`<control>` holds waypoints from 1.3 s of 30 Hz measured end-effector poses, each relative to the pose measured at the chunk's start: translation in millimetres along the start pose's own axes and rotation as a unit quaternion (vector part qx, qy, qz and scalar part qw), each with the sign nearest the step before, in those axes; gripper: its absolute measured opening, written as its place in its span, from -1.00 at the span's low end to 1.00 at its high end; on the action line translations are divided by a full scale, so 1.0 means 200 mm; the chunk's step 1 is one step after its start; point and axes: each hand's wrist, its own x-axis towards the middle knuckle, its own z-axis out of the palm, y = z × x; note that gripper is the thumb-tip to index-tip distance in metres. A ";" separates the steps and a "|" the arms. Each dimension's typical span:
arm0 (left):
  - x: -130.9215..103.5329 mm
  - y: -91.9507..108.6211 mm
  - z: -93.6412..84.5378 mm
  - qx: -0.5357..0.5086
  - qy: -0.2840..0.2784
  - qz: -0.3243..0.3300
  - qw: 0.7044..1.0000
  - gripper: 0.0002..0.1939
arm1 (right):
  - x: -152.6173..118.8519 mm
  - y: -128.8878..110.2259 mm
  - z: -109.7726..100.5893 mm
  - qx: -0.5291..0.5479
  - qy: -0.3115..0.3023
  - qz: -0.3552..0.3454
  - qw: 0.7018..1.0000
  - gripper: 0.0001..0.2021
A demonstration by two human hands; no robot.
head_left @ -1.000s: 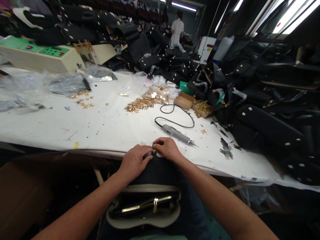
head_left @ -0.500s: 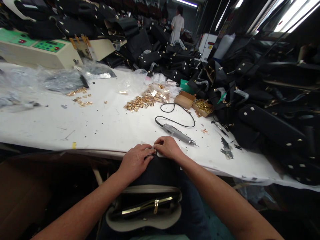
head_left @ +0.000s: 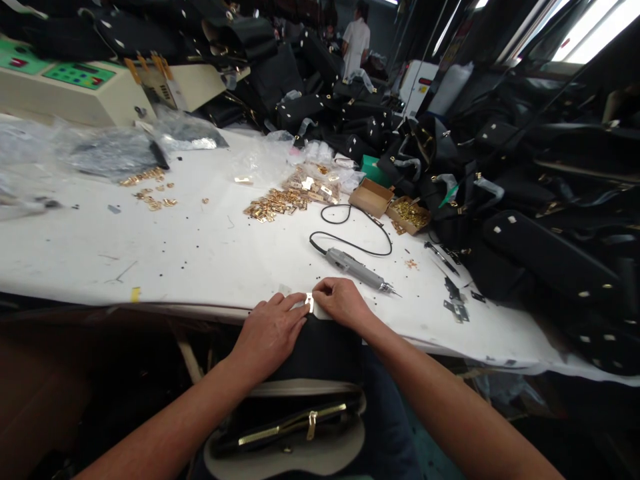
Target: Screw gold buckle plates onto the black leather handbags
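Note:
A black handbag (head_left: 320, 353) lies in my lap against the table edge, its mouth gaping toward me. Inside it shows a pale lining and a gold zipper (head_left: 295, 425). At the far end of its flap sits a small shiny metal plate (head_left: 309, 303). My left hand (head_left: 273, 328) is closed on the flap, its fingertips against the plate's left side. From the right, my right hand (head_left: 343, 301) pinches at the plate's edge with thumb and forefinger; the fingertips partly cover the contact. Just beyond my right hand lies a grey electric screwdriver (head_left: 357, 270) with a black cord.
On the white table (head_left: 200, 260) lie a heap of gold metal fittings (head_left: 275, 204), an open cardboard box (head_left: 371, 197) and a box of small gold parts (head_left: 410, 215). Black bags (head_left: 545, 253) are piled right and behind. A control box (head_left: 75, 93) stands at left. A person (head_left: 356, 43) stands far back.
The metal plate now shows its face more fully between my hands. My right hand has shifted slightly right and down. The view has turned a little.

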 end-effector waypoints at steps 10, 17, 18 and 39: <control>0.00 0.00 0.00 0.018 0.002 0.001 1.000 -0.71 | -0.02 0.00 0.03 0.014 0.032 -0.030 0.999 -0.88; 0.00 0.01 0.00 0.032 0.001 -0.004 0.999 -0.71 | -0.02 0.02 0.04 0.015 0.050 -0.030 0.998 -0.88; 0.00 0.01 0.00 0.035 0.002 -0.005 0.999 -0.71 | -0.02 0.02 0.04 0.023 0.050 -0.034 0.998 -0.88; -0.01 0.02 0.02 0.054 0.031 0.003 0.998 -0.69 | -0.10 0.04 0.08 0.006 0.089 -0.072 0.993 -0.87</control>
